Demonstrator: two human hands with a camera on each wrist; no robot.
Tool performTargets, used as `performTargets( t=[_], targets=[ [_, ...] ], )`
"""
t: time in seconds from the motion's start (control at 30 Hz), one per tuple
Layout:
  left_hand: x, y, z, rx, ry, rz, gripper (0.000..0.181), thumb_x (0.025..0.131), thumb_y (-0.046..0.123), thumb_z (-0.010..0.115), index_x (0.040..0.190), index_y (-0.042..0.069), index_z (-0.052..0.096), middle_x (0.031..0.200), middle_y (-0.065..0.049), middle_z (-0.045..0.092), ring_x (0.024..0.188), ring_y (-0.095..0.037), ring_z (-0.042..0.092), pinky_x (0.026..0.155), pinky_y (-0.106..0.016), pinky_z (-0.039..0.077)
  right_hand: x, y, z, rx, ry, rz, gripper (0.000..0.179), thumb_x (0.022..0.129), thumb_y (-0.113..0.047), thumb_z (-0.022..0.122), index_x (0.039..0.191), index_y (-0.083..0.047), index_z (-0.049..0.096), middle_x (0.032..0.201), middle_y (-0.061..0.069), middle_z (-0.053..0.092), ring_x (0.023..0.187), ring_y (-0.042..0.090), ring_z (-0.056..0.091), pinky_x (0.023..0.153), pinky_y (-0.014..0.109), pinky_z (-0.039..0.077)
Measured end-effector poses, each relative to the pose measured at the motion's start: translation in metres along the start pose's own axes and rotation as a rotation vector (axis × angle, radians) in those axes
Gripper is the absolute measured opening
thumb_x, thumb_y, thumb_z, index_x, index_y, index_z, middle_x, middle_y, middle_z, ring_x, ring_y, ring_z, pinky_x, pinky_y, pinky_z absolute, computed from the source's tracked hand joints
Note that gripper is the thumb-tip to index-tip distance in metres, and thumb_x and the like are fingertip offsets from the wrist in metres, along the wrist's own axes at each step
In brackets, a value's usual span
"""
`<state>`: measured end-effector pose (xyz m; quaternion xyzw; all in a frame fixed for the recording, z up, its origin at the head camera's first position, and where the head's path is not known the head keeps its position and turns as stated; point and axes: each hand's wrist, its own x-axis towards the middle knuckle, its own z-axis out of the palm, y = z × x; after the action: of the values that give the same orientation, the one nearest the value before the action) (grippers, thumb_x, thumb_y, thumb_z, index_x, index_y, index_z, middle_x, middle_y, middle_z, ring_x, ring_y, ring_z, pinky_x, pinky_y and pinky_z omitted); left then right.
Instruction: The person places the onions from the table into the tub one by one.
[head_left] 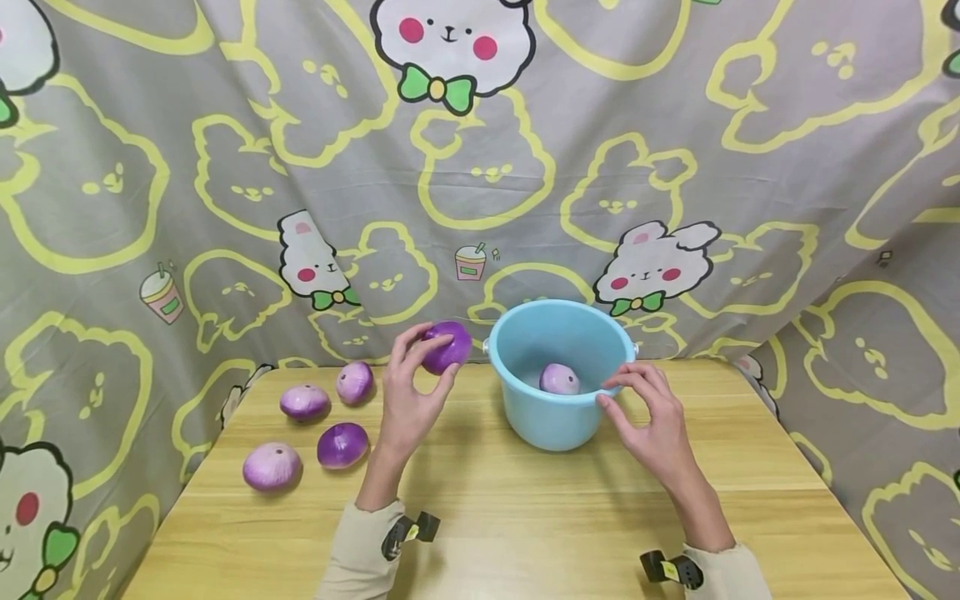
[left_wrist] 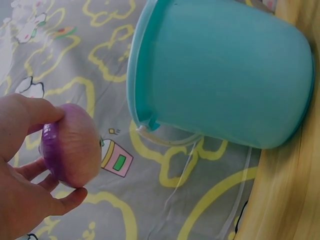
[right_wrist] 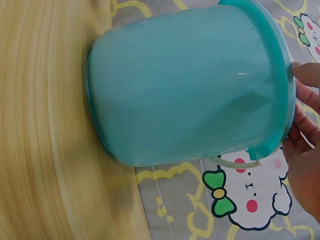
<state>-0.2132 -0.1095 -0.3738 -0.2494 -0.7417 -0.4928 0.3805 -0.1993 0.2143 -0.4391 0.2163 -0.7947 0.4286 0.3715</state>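
Note:
My left hand (head_left: 412, 392) holds a shiny purple onion (head_left: 448, 348) in the air, left of a light blue bucket (head_left: 555, 421). In the left wrist view, thumb and fingers curl round that onion (left_wrist: 75, 145), apart from the bucket. My right hand (head_left: 656, 421) pinches the near right part of the bucket's rim, as the right wrist view also shows with the hand (right_wrist: 305, 130) at the rim. Inside the upright bucket lies a paler purple onion (head_left: 559, 379).
Several more purple onions stand on the left of the wooden table (head_left: 495, 533), among them a dark one (head_left: 342, 446) and a pale one (head_left: 272, 467). A patterned grey curtain (head_left: 495, 200) hangs right behind the table. The bucket has a white handle (left_wrist: 170, 140) hanging behind it.

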Motion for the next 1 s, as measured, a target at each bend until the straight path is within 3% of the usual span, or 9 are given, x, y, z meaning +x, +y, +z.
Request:
performTargets(
  t=[1.0],
  targets=[
    [0.000, 0.007, 0.011, -0.064, -0.019, -0.019, 0.035, 0.080, -0.014, 0.078, 0.114, -0.005, 0.072, 0.134, -0.032, 0.055, 0.124, -0.047, 0.054, 0.095, -0.054, 0.055, 0.000, -0.003, -0.001, -0.010, 0.006, -0.003, 0.026, 0.078, 0.008, 0.083, 0.098, -0.006, 0.073, 0.110, 0.009, 0.064, 0.112, 0.023, 0.053, 0.108, 0.018, 0.036]
  ],
)
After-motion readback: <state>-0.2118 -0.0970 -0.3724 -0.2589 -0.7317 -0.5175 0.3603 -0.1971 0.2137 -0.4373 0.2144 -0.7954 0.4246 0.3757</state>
